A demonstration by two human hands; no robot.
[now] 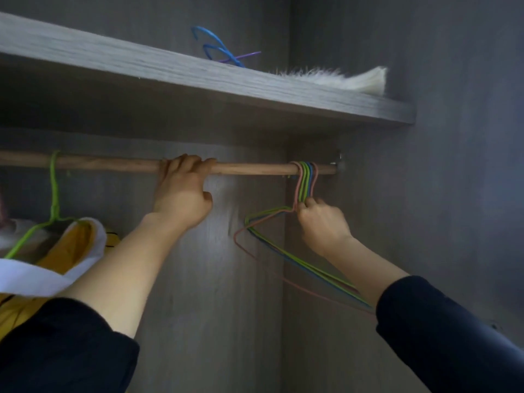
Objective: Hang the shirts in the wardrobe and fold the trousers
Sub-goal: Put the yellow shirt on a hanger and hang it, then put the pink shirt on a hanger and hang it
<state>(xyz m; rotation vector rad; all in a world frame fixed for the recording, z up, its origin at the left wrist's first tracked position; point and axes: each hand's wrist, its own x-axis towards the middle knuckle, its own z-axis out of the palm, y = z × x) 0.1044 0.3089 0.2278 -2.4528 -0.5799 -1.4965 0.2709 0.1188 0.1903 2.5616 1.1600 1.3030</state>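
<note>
- Wardrobe [232, 293], grey interior: the head camera is looking up into it.
- Wooden rail [255, 168]: running across beneath the shelf [141, 66] and meeting the right wall.
- Left hand [181, 194]: gripping the rail near its middle, fingers curling over the top.
- Right hand [321, 222]: pinching the necks of the empty wire hangers [304, 181] just below their hooks.
- Empty wire hangers, pink, green and blue: hanging bunched together at the right end of the rail, bodies swinging out to the left.
- Yellow and white shirt [71, 245]: hanging on a green hanger [54, 191] at the rail's left end, well apart from the bunch.
- Blue hangers [218, 49]: lying on the shelf.
- White furry item [340, 80]: lying at the shelf's right end.
- Dark sleeves [453, 336]: covering both forearms partway.
</note>
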